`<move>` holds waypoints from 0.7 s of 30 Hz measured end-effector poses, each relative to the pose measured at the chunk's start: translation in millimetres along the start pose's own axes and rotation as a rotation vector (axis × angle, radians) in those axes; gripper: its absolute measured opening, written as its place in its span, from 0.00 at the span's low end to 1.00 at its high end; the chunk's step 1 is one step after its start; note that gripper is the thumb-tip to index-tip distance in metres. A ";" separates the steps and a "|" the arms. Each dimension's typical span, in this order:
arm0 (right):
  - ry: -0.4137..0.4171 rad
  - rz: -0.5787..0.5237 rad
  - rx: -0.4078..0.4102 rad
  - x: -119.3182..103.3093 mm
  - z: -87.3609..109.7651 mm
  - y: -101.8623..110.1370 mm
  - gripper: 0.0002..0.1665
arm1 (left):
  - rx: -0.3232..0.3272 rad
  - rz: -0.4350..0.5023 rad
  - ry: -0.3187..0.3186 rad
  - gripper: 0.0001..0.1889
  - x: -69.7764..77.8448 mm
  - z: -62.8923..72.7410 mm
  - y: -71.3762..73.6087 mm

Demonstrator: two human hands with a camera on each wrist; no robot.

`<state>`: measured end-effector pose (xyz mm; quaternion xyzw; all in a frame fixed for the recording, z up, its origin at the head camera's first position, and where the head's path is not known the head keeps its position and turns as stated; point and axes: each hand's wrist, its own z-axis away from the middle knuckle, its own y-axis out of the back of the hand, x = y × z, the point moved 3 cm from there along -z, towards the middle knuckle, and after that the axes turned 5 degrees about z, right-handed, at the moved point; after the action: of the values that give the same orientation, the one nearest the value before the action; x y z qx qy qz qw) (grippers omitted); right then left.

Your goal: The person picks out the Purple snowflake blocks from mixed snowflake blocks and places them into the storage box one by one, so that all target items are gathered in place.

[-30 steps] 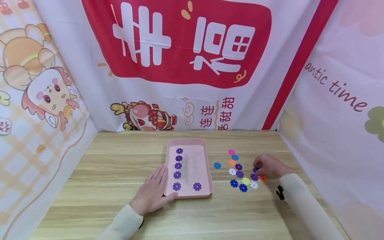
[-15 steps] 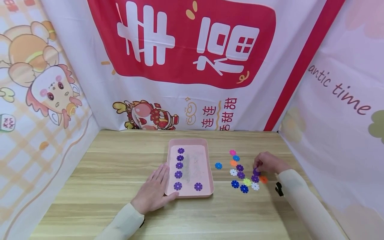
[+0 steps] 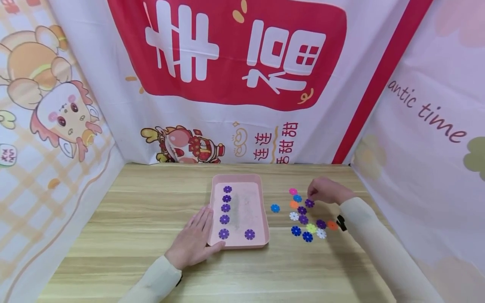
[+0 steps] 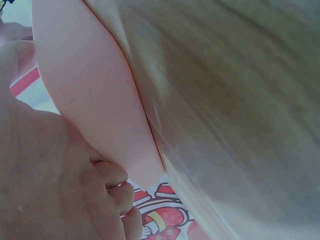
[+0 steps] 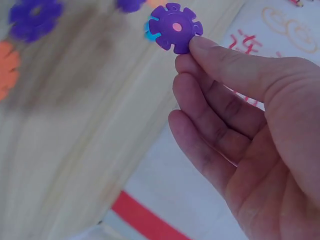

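Between thumb and forefinger my right hand (image 3: pixel 326 190) pinches a purple notched plastic disc (image 5: pixel 176 27) by its edge, above the table right of the loose discs. My left hand (image 3: pixel 191 240) lies with straight fingers along the left wall of a pink tray (image 3: pixel 266 229), its thumb at the near corner. Inside the tray, several purple discs (image 3: pixel 225 219) form a column down the left side. Another purple disc (image 3: pixel 249 234) lies at the tray's near right. In the left wrist view, fingers (image 4: pixel 112 175) touch the tray's outer wall (image 4: pixel 95 85).
Loose notched discs lie right of the tray: a pink disc (image 3: pixel 293 191), an orange disc (image 3: pixel 331 225), a yellow-green disc (image 3: pixel 311 228), and several blue, white and purple ones. Printed cloth (image 3: pixel 242 143) hangs behind the wooden table (image 3: pixel 151 198) and at both sides.
My right hand has lifted the purple disc from beside the orange one and carried it away from me and leftward. My left hand stays at the tray.
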<state>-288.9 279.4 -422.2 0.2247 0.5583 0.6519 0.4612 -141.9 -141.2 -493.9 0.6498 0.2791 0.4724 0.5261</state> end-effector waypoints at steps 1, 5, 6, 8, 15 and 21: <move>0.006 0.007 -0.003 -4.3 -2.9 2.2 0.08 | 0.001 0.000 0.001 0.53 -0.4 0.3 0.4; 0.040 0.022 -0.024 -23.0 -12.1 8.0 0.08 | -0.003 -0.012 0.002 0.53 -1.5 1.3 0.7; 0.050 0.024 -0.027 -28.1 -13.9 9.5 0.08 | 0.001 -0.011 0.001 0.53 -1.7 1.5 0.6; 0.076 0.031 -0.026 -38.9 -17.3 12.6 0.08 | 0.003 -0.011 0.001 0.53 -2.0 1.6 0.1; 0.130 0.082 -0.033 -82.7 -30.5 23.2 0.08 | -0.004 -0.007 0.007 0.53 -1.9 0.8 0.2; 0.177 0.109 -0.054 -121.4 -49.8 24.2 0.09 | -0.022 -0.013 0.018 0.53 -2.5 0.4 0.6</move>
<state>-280.1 151.3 -386.4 0.1837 0.5663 0.7080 0.3798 -142.6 -143.7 -494.1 0.6378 0.2829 0.4778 0.5337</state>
